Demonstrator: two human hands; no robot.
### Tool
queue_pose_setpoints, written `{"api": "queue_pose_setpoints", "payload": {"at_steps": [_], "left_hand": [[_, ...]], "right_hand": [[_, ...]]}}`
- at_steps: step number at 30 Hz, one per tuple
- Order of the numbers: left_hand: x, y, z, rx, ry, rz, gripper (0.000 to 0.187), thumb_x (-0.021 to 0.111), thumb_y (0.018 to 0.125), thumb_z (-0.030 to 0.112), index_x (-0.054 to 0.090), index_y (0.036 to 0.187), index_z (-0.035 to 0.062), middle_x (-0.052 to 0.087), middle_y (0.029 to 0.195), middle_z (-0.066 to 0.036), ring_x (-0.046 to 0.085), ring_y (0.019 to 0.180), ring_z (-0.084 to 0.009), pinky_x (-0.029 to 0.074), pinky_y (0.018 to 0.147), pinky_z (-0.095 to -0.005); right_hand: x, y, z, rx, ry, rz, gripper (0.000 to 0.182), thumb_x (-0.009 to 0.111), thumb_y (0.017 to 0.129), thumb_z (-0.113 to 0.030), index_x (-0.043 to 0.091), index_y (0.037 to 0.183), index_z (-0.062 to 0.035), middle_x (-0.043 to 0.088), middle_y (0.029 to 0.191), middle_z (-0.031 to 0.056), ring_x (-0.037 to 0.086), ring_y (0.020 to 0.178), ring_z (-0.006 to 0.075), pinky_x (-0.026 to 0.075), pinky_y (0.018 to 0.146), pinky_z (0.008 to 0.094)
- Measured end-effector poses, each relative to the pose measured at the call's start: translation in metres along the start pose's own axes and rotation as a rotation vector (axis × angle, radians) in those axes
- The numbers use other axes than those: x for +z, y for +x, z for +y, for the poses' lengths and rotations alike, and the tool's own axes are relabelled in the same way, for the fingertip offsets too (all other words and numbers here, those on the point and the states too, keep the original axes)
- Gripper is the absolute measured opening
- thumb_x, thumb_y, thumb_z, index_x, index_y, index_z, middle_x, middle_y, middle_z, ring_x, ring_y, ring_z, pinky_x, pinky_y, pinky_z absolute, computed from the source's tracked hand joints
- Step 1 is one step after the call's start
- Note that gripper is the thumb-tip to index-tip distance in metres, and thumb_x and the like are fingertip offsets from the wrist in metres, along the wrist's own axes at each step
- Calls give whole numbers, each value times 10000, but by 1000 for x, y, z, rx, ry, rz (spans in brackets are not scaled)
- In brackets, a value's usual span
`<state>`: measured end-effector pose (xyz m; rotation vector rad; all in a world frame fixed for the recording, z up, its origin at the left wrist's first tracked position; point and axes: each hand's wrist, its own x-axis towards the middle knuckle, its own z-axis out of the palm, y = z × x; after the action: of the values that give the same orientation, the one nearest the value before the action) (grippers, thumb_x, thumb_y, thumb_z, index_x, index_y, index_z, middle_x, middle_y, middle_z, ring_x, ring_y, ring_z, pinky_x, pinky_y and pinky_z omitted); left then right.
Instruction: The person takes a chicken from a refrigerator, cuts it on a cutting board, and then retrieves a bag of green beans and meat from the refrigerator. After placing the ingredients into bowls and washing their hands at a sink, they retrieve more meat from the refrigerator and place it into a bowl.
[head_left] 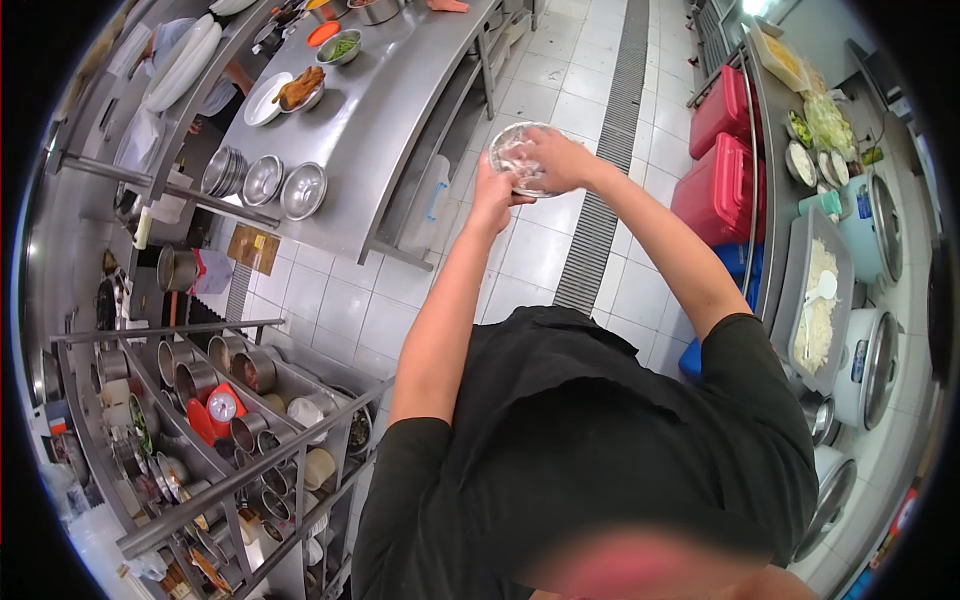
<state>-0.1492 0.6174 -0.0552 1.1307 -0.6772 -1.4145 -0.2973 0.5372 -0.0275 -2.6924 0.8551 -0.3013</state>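
A small round bowl (507,136) with white, powdery or pasty stuff in it is held out over the tiled floor. My left hand (490,200) grips its near left side, fingers wrapped under and around the rim. My right hand (558,160) reaches into the bowl from the right, fingers stretched out over the white stuff, which partly coats them. What lies beneath those fingers is hidden.
At left, a steel table (395,110) bears metal bowls (303,190) and a plate (268,99). A rack (290,440) of pots stands lower left. Red bins (718,185) and a grey tray of rice-like white food (795,345) are at right. Another person (225,92) stands behind the table.
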Motion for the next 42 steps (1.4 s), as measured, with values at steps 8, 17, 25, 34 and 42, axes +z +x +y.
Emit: {"api": "queue_pose_setpoints", "payload": {"at_steps": [8,17,25,34,42], "left_hand": [[3,-8,-8,-126,70,34,796,480,772,-48,211,1496,146,534,1266,-188,672,864,-300,611,528,-379],[-19,6,-7,73,6,87,965,545,864,8,-79,1589,135,570,1297,-228,711,841,-308,603,485,-372],[-23,14,-23,39,21,115,996,621,842,11,-41,1582,92,556,1274,-261,709,853,-353,592,459,-405],[-8,18,-29,49,167,24,701,649,867,108,278,1459,56,574,1200,-175,686,887,-311,617,509,-419],[14,30,-3,63,10,-11,974,572,842,28,-32,1595,151,522,1351,-190,694,925,-292,608,498,-375]], "right_hand": [[5,19,-15,142,-39,-223,460,736,746,-169,577,1158,-43,558,1182,187,594,1059,388,496,923,447],[-23,21,-37,226,-158,-115,572,671,797,-300,565,1324,-105,559,1230,202,597,1100,417,501,929,461],[-5,23,-28,101,-111,-106,559,736,812,-282,576,1311,-85,594,1226,217,608,1088,437,504,930,490],[2,21,19,-39,-32,-165,533,769,763,-246,627,1256,-103,632,1189,192,625,1084,377,510,904,472],[-34,5,24,98,-11,-87,672,772,757,-310,546,1341,-68,610,1183,182,600,1135,378,498,970,442]]}}
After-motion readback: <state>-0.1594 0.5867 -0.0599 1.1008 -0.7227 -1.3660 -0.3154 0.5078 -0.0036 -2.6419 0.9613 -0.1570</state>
